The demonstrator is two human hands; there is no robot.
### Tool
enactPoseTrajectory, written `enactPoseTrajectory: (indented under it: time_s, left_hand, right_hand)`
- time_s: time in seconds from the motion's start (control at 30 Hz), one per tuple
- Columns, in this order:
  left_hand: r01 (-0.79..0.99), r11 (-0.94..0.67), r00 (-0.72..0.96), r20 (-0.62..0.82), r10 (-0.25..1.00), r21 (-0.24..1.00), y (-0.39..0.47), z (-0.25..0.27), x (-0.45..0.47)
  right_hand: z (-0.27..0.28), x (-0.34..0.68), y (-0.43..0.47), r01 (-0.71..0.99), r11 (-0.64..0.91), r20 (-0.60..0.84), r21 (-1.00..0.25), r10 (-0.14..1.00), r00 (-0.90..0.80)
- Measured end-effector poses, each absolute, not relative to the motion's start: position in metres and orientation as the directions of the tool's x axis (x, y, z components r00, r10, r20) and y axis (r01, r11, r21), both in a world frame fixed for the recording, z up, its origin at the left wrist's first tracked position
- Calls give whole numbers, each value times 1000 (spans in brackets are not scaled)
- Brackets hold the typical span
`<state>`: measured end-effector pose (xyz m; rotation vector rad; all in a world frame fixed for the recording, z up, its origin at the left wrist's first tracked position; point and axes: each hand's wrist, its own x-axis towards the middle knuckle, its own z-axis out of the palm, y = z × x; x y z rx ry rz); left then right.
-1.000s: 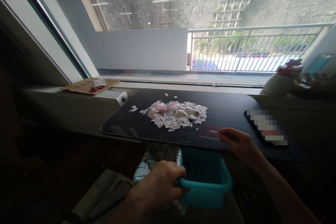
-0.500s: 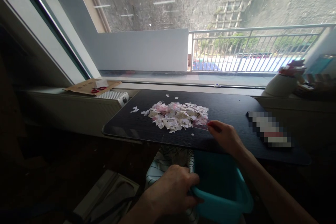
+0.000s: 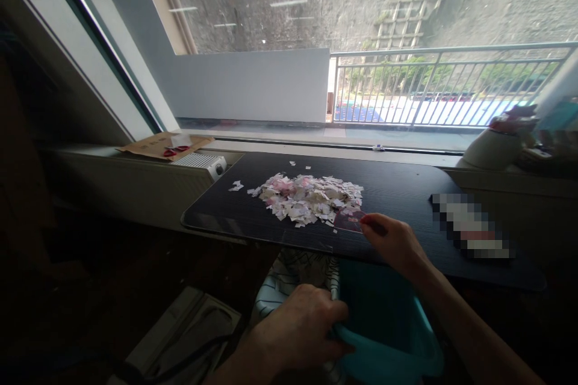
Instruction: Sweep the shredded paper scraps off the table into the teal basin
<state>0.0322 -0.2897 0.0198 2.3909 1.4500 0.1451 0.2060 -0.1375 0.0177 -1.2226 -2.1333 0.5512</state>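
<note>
A heap of torn paper scraps (image 3: 307, 195), white with some pink, lies on the dark table. Thumb and fingers of my right hand (image 3: 392, 237) pinch the edge of a thin, clear pinkish sheet (image 3: 344, 224) at the heap's right front; a few scraps show on or through it. Below the table's front edge, my left hand (image 3: 304, 322) is closed over the rim of a turquoise bin (image 3: 383, 343). The bin's inside is dark. Left of it, partly behind my left hand, is a basket with a striped cloth lining (image 3: 273, 289).
The dark table (image 3: 388, 186) stands against the window sill. A blurred-out flat item (image 3: 472, 228) lies at its right. Red scissors (image 3: 176, 151) rest on brown paper (image 3: 144, 145) beside a white radiator (image 3: 198, 163). A pale jar (image 3: 487, 147) stands on the sill.
My right hand has drawn the clear sheet slightly toward the table's front edge, so more of it shows beside the heap. My left hand keeps its hold on the bin's rim.
</note>
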Motion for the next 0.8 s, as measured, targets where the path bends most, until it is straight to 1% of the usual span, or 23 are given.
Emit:
enactPoseTrajectory:
  time_s: [0.1,0.2,0.4,0.57,0.67,0.73,0.8]
  left_hand:
    - [841,-429,483,-99,870,330,-289,19,34]
    - [842,-422,482,-116,869,336,-289,20,35]
    - [841,-435,485,-95,869,321,-289,20,34]
    - [831,-459,505,-80,859,314,-288,19,34]
    - [822,-476,521,-74,850,313,-286,20,35]
    - [821,-484,526,-72,847,303,-285,21,36]
    - [819,-493,533,-68,844,294,-283,21,38]
  right_hand:
    - [18,205,-137,584,479,311,-656,876,-369]
    - [18,202,-131,597,466,326,-653,884,-334]
    - [16,204,-133,580,464,265,-670,879,-397]
    - [19,200,-137,600,464,297,-652,884,-361]
    - [19,194,-140,590,493,293,-640,866,-406]
    - [19,193,-143,559,512,284,-653,849,-446]
    - [17,195,-146,547,512,290,-662,848,-443]
